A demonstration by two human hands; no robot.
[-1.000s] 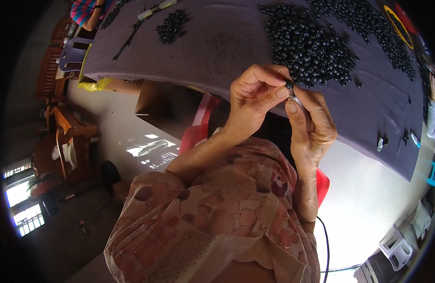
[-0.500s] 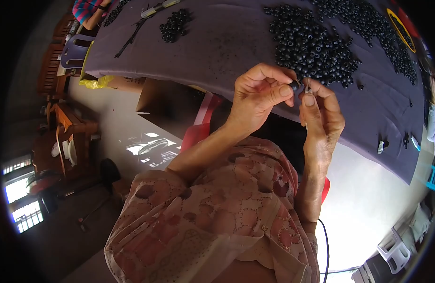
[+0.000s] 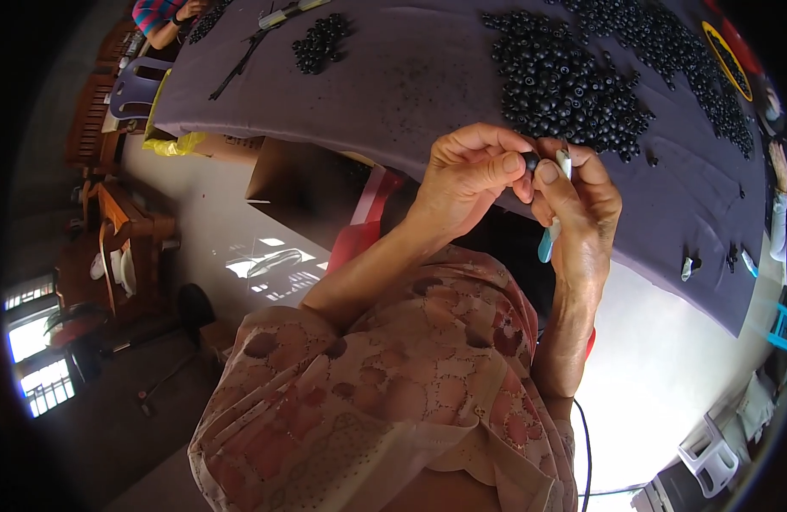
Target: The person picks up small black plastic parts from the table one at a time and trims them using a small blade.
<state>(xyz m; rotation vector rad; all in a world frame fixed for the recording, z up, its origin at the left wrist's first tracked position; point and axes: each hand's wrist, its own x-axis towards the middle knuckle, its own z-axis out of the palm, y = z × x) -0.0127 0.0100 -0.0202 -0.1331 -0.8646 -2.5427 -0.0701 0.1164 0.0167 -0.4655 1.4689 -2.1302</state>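
Near the table's front edge my left hand pinches a small round black piece between thumb and fingertips. Close beside it, my right hand is closed around a slim tool with a white and light-blue handle. The blue end sticks out below the palm, and a white part shows between the fingers. My right thumb is at the black piece, perhaps touching it; the tool's working tip is hard to make out. Just beyond my hands lies a large pile of similar black pieces, several with a hole showing.
A purple-grey cloth covers the table. A smaller pile of black pieces lies far left, and a yellow-rimmed container far right. Small tools lie near the right edge. Another person's arm shows at far left; a cardboard box stands below.
My right hand has turned, so the tool's blue end now shows below the palm. My right thumb has moved closer to the black piece, which stays in my left fingers.
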